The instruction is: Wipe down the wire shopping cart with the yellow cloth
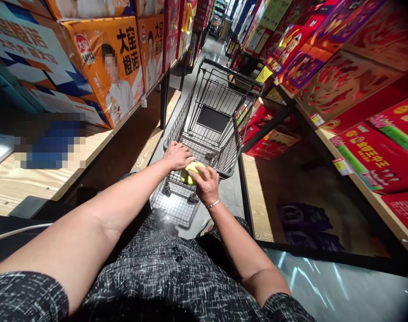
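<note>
A black wire shopping cart stands in front of me in the aisle, its handle at the far end. On the near rim lies my left hand, its fingers bent over the bar at the left corner. My right hand, with a bracelet on the wrist, presses a yellow-green cloth against the same rim, just right of the left fingers. The cloth looks bunched up, and part of it is hidden under the right fingers. Wire mesh and a dark panel show inside the cart.
Orange cartons are stacked on a wooden shelf to the left. Red gift boxes fill the shelf on the right, with price tags along its edge. Dark purple packages lie low at the right. Grey floor runs beneath.
</note>
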The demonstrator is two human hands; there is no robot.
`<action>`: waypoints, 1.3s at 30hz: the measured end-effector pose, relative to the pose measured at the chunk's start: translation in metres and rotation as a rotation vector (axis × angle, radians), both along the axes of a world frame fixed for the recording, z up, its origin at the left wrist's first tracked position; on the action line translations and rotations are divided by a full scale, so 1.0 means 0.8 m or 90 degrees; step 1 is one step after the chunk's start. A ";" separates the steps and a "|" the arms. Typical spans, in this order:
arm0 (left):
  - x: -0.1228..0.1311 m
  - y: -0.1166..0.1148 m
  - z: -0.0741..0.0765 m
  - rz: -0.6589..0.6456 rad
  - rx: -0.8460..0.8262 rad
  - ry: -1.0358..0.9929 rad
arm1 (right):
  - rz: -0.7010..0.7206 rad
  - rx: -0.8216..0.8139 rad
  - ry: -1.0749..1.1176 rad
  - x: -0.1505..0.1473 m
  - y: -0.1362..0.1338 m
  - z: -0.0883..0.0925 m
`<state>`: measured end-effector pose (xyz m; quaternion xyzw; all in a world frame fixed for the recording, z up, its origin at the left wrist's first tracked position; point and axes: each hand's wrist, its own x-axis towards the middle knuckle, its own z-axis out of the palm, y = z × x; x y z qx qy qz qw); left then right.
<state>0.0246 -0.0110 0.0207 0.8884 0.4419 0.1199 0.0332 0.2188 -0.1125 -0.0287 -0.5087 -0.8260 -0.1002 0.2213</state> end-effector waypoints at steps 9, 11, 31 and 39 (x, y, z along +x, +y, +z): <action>-0.018 0.015 -0.004 -0.030 -0.022 -0.017 | -0.067 0.047 -0.040 0.065 -0.007 0.049; -0.021 0.020 -0.002 -0.021 -0.036 -0.018 | -0.118 0.053 -0.022 0.094 -0.018 0.052; 0.053 -0.008 0.009 -0.086 -0.221 -0.080 | -0.081 -0.214 -0.063 0.038 -0.034 -0.135; 0.039 0.007 0.009 -0.058 -0.236 -0.116 | -0.116 -0.046 0.028 0.100 -0.031 -0.020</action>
